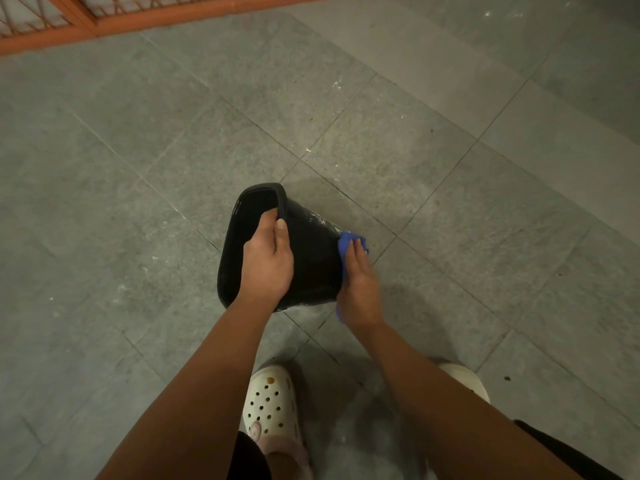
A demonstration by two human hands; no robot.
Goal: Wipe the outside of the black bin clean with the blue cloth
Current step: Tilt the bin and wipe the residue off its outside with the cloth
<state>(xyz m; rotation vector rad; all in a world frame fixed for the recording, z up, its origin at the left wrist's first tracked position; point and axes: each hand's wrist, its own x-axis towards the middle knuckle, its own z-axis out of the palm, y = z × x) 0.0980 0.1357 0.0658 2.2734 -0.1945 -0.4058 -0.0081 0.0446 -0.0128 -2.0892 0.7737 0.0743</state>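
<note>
The black bin (313, 252) is tipped on the grey tiled floor, its open mouth turned to the left and its base to the right. White smears show on its upper side. My left hand (268, 263) grips the rim at the mouth, fingers inside and thumb on the outer wall. My right hand (358, 285) presses the blue cloth (348, 244) against the bin's outer wall near the base. Most of the cloth is hidden under my palm; a small blue corner peeks out below the wrist.
Grey stone floor tiles (450, 185) spread all around the bin. An orange metal gate (104, 19) runs along the top left. My feet in white clogs (272, 407) stand just behind the bin.
</note>
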